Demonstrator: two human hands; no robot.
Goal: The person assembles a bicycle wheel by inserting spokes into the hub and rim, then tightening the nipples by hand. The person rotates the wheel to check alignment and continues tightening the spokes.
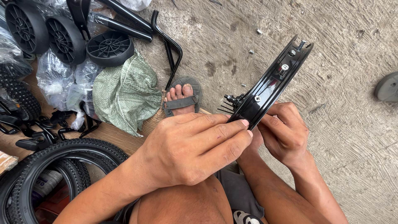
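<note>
A black bicycle wheel rim stands edge-on in front of me, tilted up to the right, with silver spoke nipples showing along its channel and a hub axle sticking out at its left. My left hand grips the rim's lower end, fingertips pressed on its left face. From the other side, my right hand curls its fingers around the same lower end. My knee and a sandalled foot lie below and behind.
Knobby black tyres lie at lower left. Small black plastic wheels, bagged parts, black metal tubes and a green woven sack sit at upper left. Loose small bolts dot the concrete floor. A grey disc is at the right edge.
</note>
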